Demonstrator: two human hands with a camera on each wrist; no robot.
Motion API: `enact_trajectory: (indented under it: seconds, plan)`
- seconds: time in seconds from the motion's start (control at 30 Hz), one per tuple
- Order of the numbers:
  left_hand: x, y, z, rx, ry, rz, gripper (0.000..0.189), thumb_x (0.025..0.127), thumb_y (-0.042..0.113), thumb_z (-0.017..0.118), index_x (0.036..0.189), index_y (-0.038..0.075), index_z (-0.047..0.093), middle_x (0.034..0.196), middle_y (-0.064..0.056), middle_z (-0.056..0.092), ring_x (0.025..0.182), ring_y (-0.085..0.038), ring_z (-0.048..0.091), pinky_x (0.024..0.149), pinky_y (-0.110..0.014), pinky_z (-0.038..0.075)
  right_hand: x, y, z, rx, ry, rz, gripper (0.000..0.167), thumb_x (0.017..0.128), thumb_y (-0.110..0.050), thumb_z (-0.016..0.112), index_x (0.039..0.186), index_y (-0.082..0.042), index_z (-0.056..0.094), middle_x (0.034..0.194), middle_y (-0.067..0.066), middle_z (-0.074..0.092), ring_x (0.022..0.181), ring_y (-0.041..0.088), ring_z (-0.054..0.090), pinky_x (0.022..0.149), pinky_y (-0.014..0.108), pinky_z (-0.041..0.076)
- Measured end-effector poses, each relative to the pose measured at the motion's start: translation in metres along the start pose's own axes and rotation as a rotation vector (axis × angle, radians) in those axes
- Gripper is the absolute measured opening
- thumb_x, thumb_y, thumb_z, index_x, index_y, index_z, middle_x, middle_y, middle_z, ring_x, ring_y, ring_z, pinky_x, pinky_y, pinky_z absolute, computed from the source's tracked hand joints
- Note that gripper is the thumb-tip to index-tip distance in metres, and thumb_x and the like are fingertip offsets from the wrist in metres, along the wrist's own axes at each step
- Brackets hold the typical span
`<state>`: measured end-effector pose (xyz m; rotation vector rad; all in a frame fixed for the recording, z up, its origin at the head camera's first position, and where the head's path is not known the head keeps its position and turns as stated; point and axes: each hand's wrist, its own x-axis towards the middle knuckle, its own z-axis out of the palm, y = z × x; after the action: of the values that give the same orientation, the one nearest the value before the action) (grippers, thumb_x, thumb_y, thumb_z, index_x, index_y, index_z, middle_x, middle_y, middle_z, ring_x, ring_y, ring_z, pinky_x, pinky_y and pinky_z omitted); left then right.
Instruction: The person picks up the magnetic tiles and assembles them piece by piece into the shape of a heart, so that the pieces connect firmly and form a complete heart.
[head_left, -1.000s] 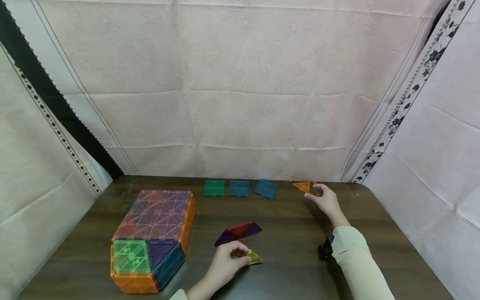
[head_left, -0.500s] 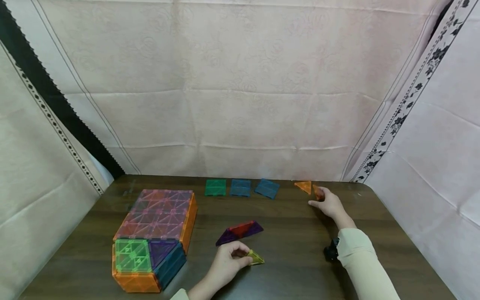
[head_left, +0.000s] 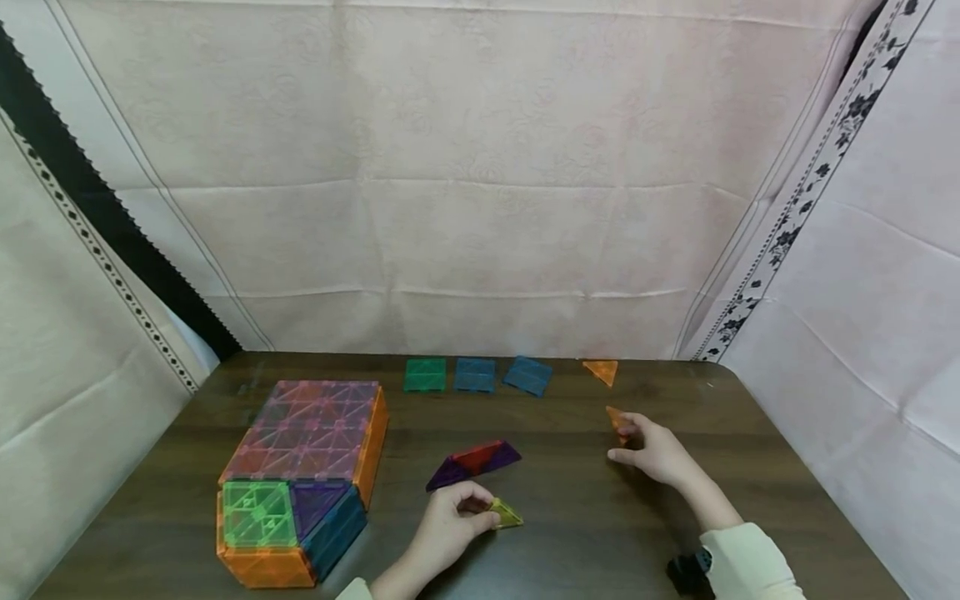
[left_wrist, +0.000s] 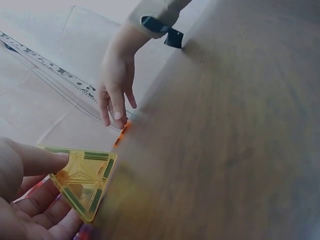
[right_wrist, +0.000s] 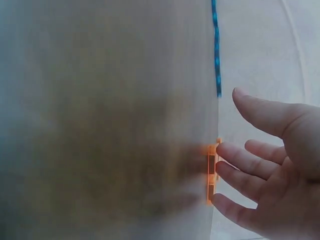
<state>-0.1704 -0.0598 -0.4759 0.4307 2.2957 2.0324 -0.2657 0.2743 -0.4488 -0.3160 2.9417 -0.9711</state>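
My left hand (head_left: 450,525) pinches a yellow translucent triangular magnetic tile (left_wrist: 85,175) between thumb and fingers, just above the table. Right behind that hand, a red and purple tile piece (head_left: 480,459) stands tilted up from the table. On the right, my right hand (head_left: 660,454) touches an orange triangular tile (head_left: 617,423) with its fingertips. In the right wrist view the fingertips press on this orange tile (right_wrist: 211,175) while the thumb stands apart from it. Another orange triangular tile (head_left: 602,371) lies farther back.
A large block built of tiles (head_left: 303,433), pink on top with orange sides, stands at the left. Along the table's back edge lie a green square tile (head_left: 425,374), a blue tile (head_left: 475,374) and a tilted blue tile (head_left: 528,376). White cloth (head_left: 480,167) hangs behind.
My right hand has drawn one orange triangular tile from the back edge toward the front, apart from the other orange one. The left hand has stayed in place with the yellow tile.
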Motion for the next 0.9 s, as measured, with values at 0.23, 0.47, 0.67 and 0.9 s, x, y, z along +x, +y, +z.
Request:
enact_trajectory:
  seconds: [0.23,0.47,0.67,0.9]
  plan:
    - [0.0,0.0,0.0,0.011,-0.002,-0.005,0.013,0.078,-0.003,0.075,0.089,-0.005,0.068,0.087,-0.015,0.069,0.074,-0.008,0.061,0.068,-0.019,0.051,0.002,0.001,-0.003,0.011,0.054,-0.006,0.065,0.084,-0.022,0.076,0.134,0.006,0.047,0.123,0.025,0.06,0.113,0.043,0.055,0.091,0.056,0.045]
    - [0.0,-0.002,0.001,0.008,-0.006,-0.008,0.013,0.078,-0.003,0.074,0.089,-0.005,0.068,0.087,-0.015,0.069,0.074,-0.008,0.061,0.068,-0.019,0.051,0.023,0.025,-0.013,0.064,-0.016,-0.017,0.075,0.081,-0.022,0.079,0.139,0.006,0.042,0.137,0.03,0.048,0.125,0.046,0.045,0.099,0.057,0.039]
    - [0.0,-0.001,0.001,0.01,-0.008,-0.019,0.012,0.079,-0.003,0.074,0.089,-0.005,0.068,0.088,-0.015,0.069,0.075,-0.008,0.061,0.067,-0.019,0.051,0.032,0.034,-0.015,0.028,-0.068,-0.05,0.075,0.076,-0.021,0.083,0.133,0.01,0.047,0.127,0.03,0.055,0.117,0.046,0.05,0.096,0.057,0.041]
    - [0.0,0.001,0.0,0.023,-0.012,-0.028,0.012,0.079,-0.001,0.075,0.089,-0.004,0.068,0.088,-0.015,0.07,0.075,-0.009,0.062,0.068,-0.02,0.05,0.034,0.028,-0.008,-0.019,-0.062,-0.094,0.071,0.071,-0.018,0.086,0.127,0.011,0.054,0.116,0.025,0.054,0.104,0.037,0.053,0.093,0.055,0.042]
